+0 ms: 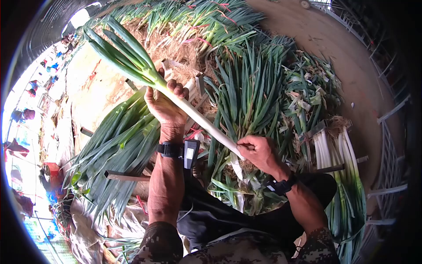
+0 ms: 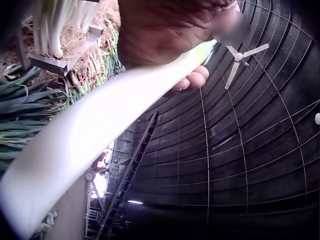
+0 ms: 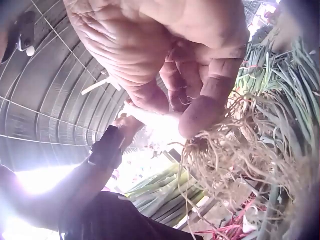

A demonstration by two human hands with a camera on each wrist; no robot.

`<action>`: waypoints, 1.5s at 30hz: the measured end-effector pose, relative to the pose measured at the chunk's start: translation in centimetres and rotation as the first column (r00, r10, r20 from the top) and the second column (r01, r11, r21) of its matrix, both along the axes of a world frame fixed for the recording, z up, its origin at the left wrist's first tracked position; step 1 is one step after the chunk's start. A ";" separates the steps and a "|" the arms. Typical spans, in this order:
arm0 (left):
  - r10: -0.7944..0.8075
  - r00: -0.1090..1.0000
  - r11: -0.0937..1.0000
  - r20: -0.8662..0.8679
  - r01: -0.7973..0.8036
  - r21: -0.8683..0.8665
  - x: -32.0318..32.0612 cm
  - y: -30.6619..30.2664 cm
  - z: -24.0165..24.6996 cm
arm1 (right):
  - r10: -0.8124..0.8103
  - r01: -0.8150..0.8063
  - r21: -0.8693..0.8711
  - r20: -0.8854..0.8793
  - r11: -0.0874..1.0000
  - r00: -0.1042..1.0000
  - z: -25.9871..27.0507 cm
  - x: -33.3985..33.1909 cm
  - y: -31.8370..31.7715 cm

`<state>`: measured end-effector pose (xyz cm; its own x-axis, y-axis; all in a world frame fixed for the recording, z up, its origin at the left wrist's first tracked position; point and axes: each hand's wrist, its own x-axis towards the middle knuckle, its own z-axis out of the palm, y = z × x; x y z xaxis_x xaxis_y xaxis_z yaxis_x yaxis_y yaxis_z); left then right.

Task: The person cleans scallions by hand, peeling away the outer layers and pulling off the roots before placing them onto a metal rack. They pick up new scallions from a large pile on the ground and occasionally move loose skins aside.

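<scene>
A long green onion (image 1: 202,121) slants across the middle of the head view, green leaves at upper left and white shank running down to the right. My left hand (image 1: 168,108) grips it where the shank meets the leaves. At the root end, my right hand (image 1: 260,154) pinches the shank between thumb and fingers. In the right wrist view, pale stringy roots (image 3: 225,155) spread just past the thumb. The left wrist view shows the smooth white shank (image 2: 85,132) passing under the palm, with fingertips (image 2: 197,77) curled round its far side.
Loose green onions (image 1: 250,92) lie heaped ahead, beside peeled leaf scraps (image 1: 307,92). A metal-framed rack (image 1: 127,177) bears green onions at left; another bundle with white stalks (image 1: 336,154) lies at right. Bundles with red ties (image 1: 198,26) fill the back.
</scene>
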<state>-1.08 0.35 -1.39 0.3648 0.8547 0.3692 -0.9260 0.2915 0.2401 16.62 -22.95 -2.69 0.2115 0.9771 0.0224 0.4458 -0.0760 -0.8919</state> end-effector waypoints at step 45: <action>-0.192 0.967 0.967 0.166 0.157 0.202 -2.3 0.9 0.6 | 0.027 -0.033 -0.161 -0.041 0.986 0.999 -6.2 0.7 -3.5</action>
<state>-3.38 1.21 -0.76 0.4135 0.6935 0.5900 -0.8977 0.4187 0.1370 17.28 -26.43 -8.89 0.1799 0.9732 -0.1435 0.4156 -0.2074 -0.8856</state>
